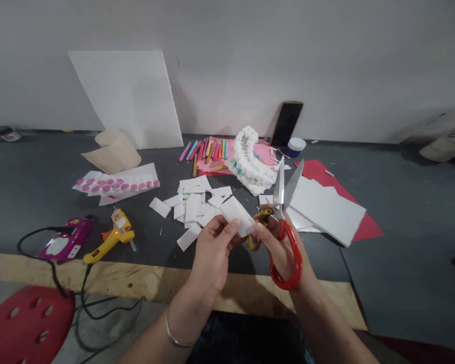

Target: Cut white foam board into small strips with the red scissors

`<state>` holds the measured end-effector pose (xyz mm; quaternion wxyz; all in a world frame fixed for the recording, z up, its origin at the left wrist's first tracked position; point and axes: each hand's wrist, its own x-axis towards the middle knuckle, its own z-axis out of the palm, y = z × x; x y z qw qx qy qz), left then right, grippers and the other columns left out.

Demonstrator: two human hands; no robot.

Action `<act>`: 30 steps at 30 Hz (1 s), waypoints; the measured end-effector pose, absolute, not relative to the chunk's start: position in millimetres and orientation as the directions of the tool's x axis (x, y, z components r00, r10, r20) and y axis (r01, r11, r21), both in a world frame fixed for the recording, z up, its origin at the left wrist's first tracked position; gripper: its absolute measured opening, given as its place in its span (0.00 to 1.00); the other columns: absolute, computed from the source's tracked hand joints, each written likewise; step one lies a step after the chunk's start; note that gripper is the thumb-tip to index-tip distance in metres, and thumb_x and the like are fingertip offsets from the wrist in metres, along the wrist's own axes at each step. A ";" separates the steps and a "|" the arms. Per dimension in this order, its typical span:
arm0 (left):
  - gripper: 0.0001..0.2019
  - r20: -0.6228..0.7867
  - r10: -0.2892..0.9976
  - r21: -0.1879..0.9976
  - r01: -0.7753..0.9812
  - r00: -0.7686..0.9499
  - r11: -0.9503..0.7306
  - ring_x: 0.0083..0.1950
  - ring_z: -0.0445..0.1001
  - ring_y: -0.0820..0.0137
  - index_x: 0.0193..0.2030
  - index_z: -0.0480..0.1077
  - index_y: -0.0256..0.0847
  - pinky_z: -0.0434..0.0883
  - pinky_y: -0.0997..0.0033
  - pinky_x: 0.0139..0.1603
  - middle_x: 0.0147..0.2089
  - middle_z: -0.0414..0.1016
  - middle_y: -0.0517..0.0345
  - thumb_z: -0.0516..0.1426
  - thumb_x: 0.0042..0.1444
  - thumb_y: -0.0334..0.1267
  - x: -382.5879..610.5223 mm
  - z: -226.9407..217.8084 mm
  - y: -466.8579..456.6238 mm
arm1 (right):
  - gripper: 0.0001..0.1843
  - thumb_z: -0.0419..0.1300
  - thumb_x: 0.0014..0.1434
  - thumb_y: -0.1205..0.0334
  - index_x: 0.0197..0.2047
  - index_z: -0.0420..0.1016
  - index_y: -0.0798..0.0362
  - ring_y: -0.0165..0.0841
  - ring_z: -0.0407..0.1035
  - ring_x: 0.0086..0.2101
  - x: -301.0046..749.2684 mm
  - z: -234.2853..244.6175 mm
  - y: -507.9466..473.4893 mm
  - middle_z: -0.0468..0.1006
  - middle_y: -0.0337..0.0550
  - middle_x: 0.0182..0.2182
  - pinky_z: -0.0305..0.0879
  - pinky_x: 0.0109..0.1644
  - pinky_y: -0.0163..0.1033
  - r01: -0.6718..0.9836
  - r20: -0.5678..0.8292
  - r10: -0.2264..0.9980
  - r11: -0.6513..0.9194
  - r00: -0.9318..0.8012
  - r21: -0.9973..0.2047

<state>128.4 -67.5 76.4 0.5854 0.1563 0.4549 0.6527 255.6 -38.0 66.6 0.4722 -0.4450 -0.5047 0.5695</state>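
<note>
Left hand (214, 247) pinches a white strip (235, 215); right hand (280, 247) wraps red-handled scissors (278, 208), thumb touching the strip's 4 o'clock end.
Head view: strip central, loose white pieces (191, 208) at 9 o'clock; blades parted, pointing to 12. Judgement: hold strip flat, fingertips clear before closing blades.

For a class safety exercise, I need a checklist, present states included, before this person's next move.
1. Paper piece gripped by the left hand: ok.
2. Scissors held in the right hand: ok.
3. Blades closed: not ok, they stand open.
4. Glue gun apart from the loose white pieces: ok.
5. Glue gun cool: cannot tell.
6. Glue gun's cable clear of the wooden edge: not ok, it hangs over.
</note>
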 end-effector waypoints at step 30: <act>0.14 -0.330 0.900 0.780 -0.619 -0.284 0.091 0.37 0.77 0.70 0.38 0.79 0.38 0.76 0.71 0.37 0.39 0.81 0.54 0.71 0.45 0.41 129.0 75.2 -67.3 | 0.27 0.66 0.57 0.45 0.53 0.64 0.47 0.36 0.71 0.35 270.0 61.1 -44.6 0.74 0.40 0.36 0.70 0.39 0.41 0.010 0.003 0.976 0.005 -0.217 -1.000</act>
